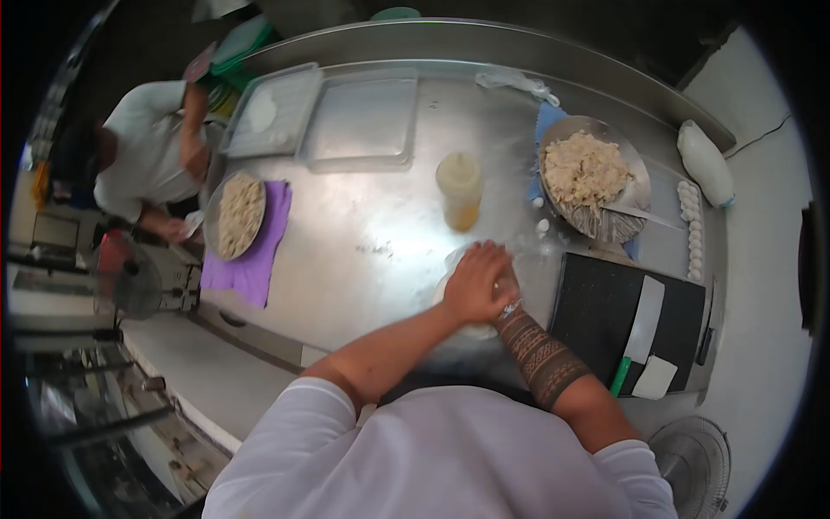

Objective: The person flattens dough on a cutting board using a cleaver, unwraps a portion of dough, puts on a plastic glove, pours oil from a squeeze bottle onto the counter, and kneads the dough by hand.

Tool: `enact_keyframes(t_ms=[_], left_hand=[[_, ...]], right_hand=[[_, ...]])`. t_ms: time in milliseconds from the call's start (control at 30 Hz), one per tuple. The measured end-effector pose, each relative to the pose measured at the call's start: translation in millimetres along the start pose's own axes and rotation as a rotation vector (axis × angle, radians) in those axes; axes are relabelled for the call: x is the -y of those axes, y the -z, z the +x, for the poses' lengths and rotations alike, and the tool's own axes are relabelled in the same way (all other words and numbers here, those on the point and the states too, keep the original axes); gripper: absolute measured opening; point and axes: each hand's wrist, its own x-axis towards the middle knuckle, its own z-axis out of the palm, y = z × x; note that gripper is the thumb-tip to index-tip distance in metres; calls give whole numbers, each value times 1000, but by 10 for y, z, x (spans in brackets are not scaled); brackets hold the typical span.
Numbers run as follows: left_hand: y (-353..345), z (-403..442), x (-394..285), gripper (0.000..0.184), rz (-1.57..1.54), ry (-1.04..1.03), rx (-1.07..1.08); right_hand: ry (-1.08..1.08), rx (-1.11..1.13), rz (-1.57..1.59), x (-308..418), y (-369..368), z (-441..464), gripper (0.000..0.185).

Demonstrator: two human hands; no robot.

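Note:
My left hand [476, 281] lies over my right hand, both pressed down on a piece of white dough [442, 282] on the steel table [363, 259]. My right hand [507, 292] is mostly covered, so its fingers are hard to make out. Pale dough edges show at the left of the hands and below them. A bottle of yellowish liquid [460, 192] stands just beyond my hands. Small white dough bits [543, 227] lie to the right, near a large bowl of chopped filling [589, 169].
A black board [585, 303] holds a knife [645, 320] and a white scraper [655, 378]. Dough balls [691, 227] line a tray at right. Clear trays [361, 121] sit at the back. At left, a bowl [238, 216] rests on purple cloth [275, 233], beside a co-worker [156, 147].

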Motion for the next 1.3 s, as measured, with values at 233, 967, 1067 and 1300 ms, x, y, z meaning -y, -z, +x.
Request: enact_keyframes(t_ms=[233, 967, 1067, 1300], left_hand=[[356, 139, 102, 66, -71, 371, 404], [271, -960, -376, 56, -244, 135, 359], [-6, -1164, -257, 69, -95, 227, 181], [600, -1062, -186, 94, -635, 462, 316]], right_hand=[[-353, -443, 997, -20, 111, -471, 55], [-402, 1, 1435, 222, 111, -1134, 57], [-355, -116, 888, 427, 145, -1050, 59], [-449, -150, 501, 864, 376, -739, 58]])
